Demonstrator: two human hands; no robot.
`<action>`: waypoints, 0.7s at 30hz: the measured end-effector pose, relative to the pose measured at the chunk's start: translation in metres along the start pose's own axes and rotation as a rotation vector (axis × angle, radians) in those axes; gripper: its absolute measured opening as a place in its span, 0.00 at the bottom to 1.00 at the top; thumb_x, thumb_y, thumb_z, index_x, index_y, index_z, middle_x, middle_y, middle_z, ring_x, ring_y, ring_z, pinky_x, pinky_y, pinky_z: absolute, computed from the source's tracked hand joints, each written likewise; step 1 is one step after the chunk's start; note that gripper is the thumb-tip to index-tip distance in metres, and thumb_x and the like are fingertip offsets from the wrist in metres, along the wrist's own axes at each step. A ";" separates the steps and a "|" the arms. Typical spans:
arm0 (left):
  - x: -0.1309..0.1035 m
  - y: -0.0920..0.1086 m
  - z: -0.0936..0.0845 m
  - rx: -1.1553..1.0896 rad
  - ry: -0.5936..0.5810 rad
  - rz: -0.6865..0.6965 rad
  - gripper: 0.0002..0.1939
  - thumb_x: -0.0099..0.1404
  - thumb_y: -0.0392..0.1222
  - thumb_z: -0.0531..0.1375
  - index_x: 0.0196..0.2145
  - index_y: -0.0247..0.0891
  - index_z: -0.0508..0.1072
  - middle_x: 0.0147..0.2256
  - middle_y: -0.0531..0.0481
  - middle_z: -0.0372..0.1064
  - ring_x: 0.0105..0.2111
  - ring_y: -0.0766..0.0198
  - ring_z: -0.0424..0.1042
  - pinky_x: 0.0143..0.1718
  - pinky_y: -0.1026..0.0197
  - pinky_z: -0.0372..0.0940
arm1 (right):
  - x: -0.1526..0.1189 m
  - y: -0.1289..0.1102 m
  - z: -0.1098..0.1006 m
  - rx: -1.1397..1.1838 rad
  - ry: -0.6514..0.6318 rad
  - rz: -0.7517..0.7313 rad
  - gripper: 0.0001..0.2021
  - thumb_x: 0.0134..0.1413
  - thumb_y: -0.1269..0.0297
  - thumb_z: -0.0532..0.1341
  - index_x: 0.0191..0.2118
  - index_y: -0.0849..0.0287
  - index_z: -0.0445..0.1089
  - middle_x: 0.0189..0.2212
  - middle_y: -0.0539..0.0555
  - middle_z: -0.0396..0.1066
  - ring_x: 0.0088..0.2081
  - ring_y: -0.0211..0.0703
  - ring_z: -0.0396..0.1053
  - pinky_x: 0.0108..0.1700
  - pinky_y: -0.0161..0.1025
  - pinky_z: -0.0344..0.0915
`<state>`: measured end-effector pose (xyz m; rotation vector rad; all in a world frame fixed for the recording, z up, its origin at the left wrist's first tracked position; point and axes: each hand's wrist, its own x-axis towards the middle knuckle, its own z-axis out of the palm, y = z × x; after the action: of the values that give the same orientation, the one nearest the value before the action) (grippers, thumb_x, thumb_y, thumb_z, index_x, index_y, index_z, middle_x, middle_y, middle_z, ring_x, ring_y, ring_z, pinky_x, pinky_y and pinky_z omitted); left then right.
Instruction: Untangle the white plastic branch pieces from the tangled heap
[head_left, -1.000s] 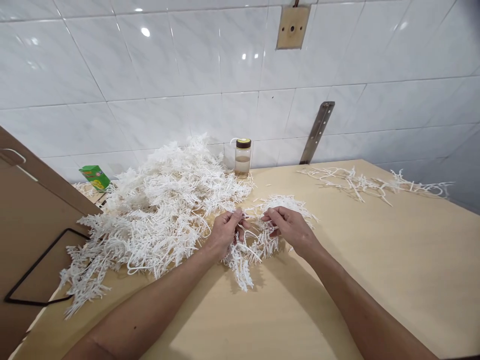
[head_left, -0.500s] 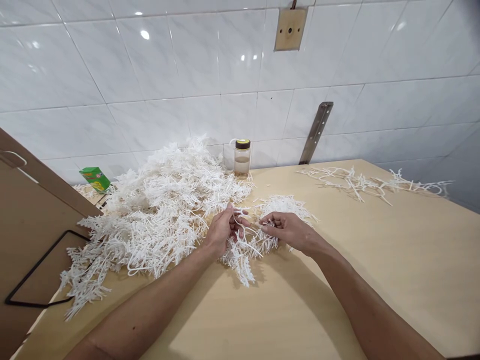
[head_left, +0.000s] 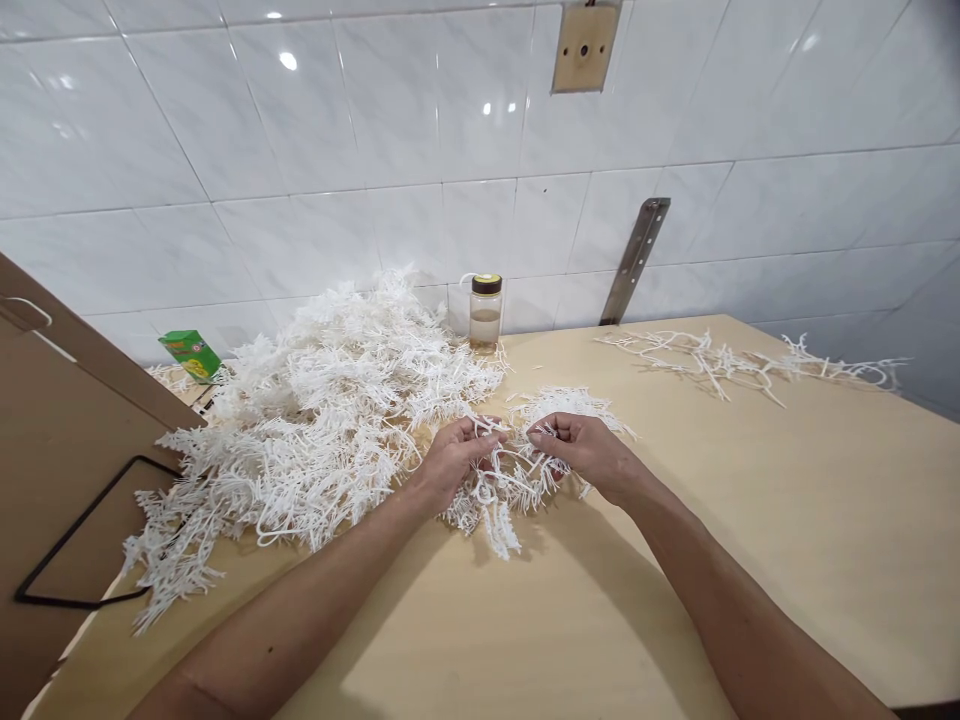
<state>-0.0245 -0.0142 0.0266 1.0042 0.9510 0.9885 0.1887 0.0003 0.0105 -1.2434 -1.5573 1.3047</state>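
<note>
Both hands work close together over the wooden table (head_left: 480, 640). My left hand (head_left: 457, 460) is closed on a white branching strand piece (head_left: 499, 525), thumb pressed over it, with fringed ends hanging below the fingers. Just to its right, my right hand (head_left: 581, 450) pinches another part of the same white piece between thumb and fingertips. A large heap of white fringed strands (head_left: 322, 400) lies left of the hands. Behind my right hand is a small flat pile of short white pieces (head_left: 570, 402).
A lidded bottle (head_left: 485, 315) stands by the tiled wall. Bare white branching stems (head_left: 720, 365) lie at the back right. A green box (head_left: 191, 355) and a brown panel with a black wire handle (head_left: 67, 450) are at the left.
My left hand has turned, its thumb now lying across the piece. My right hand has moved slightly right and up. The hanging fringed end has shifted a little to the right.
</note>
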 end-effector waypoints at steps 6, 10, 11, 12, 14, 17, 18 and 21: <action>0.003 -0.003 0.000 0.012 -0.002 -0.005 0.18 0.50 0.33 0.68 0.40 0.33 0.75 0.33 0.46 0.73 0.27 0.66 0.71 0.24 0.65 0.66 | 0.004 0.005 0.000 0.065 0.064 -0.041 0.18 0.49 0.48 0.68 0.36 0.59 0.73 0.25 0.51 0.70 0.26 0.40 0.68 0.26 0.37 0.68; 0.007 -0.010 -0.002 0.039 0.082 0.014 0.18 0.53 0.40 0.68 0.41 0.32 0.75 0.28 0.49 0.72 0.20 0.70 0.66 0.18 0.68 0.58 | 0.004 0.002 -0.002 0.136 0.120 -0.056 0.19 0.47 0.48 0.69 0.36 0.59 0.73 0.25 0.50 0.69 0.25 0.37 0.66 0.25 0.35 0.66; 0.008 -0.010 -0.003 0.041 0.102 0.017 0.17 0.55 0.43 0.68 0.41 0.32 0.75 0.27 0.50 0.71 0.19 0.71 0.65 0.17 0.68 0.56 | 0.003 0.001 -0.002 0.135 0.109 -0.060 0.19 0.47 0.48 0.68 0.36 0.59 0.73 0.25 0.49 0.69 0.25 0.37 0.65 0.24 0.35 0.66; 0.009 -0.010 -0.004 0.039 0.119 0.016 0.17 0.56 0.45 0.67 0.40 0.32 0.76 0.26 0.50 0.70 0.18 0.71 0.65 0.16 0.68 0.54 | 0.002 -0.001 -0.003 0.123 0.086 -0.060 0.19 0.47 0.47 0.68 0.36 0.60 0.73 0.25 0.50 0.69 0.25 0.37 0.65 0.24 0.35 0.66; 0.009 -0.008 -0.006 0.042 0.149 0.016 0.17 0.58 0.49 0.65 0.39 0.33 0.76 0.25 0.51 0.70 0.16 0.72 0.63 0.15 0.68 0.52 | 0.000 -0.004 -0.005 0.073 0.027 -0.055 0.20 0.48 0.47 0.68 0.36 0.60 0.73 0.26 0.50 0.69 0.25 0.37 0.65 0.24 0.35 0.67; 0.010 -0.001 -0.009 0.092 0.184 0.033 0.15 0.59 0.50 0.65 0.35 0.33 0.76 0.25 0.52 0.69 0.13 0.76 0.59 0.14 0.69 0.47 | -0.003 -0.007 -0.007 -0.009 -0.040 -0.036 0.20 0.49 0.47 0.67 0.37 0.60 0.74 0.26 0.51 0.68 0.26 0.37 0.66 0.26 0.35 0.67; 0.010 0.001 -0.010 0.112 0.194 0.030 0.15 0.59 0.49 0.65 0.34 0.33 0.76 0.25 0.52 0.69 0.13 0.76 0.57 0.14 0.69 0.46 | -0.004 -0.007 -0.007 -0.028 -0.059 -0.028 0.19 0.50 0.47 0.67 0.37 0.60 0.74 0.25 0.50 0.68 0.25 0.37 0.66 0.26 0.35 0.67; 0.010 0.007 -0.013 0.179 0.200 -0.044 0.16 0.60 0.51 0.63 0.34 0.33 0.76 0.24 0.50 0.70 0.13 0.76 0.53 0.13 0.68 0.44 | -0.008 -0.009 -0.010 -0.065 -0.164 0.011 0.18 0.49 0.49 0.68 0.37 0.60 0.74 0.23 0.49 0.66 0.23 0.35 0.63 0.24 0.33 0.65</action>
<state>-0.0352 -0.0008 0.0280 1.0409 1.2397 0.9926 0.1979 -0.0050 0.0218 -1.2118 -1.7219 1.4030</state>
